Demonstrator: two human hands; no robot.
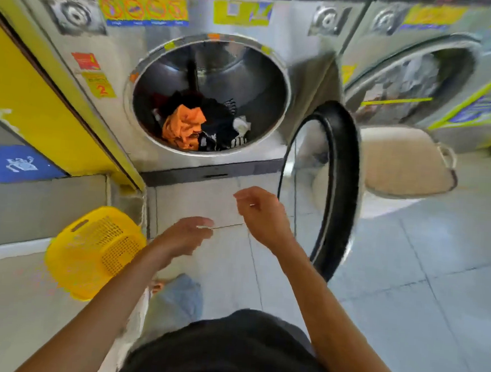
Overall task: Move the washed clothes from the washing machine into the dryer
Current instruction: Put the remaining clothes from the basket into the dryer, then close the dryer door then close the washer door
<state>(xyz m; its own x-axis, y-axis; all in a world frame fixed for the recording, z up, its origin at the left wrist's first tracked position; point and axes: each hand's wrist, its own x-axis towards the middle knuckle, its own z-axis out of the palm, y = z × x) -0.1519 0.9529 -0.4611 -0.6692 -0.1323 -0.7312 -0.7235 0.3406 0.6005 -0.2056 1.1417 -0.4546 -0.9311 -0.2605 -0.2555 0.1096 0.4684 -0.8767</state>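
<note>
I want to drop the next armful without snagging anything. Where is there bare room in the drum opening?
The upper drum, above the clothes pile, is bare. The bottom is crowded, the orange garment foremost. The open door borders the right approach.

Clothes (197, 124) in drum (214, 67) — basket (94, 250) left, below.

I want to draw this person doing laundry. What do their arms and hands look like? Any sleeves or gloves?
Both arms are bare up to the picture's edge, no sleeves showing. The left hand and right hand wear no gloves. No watch or bracelet shows.
</note>
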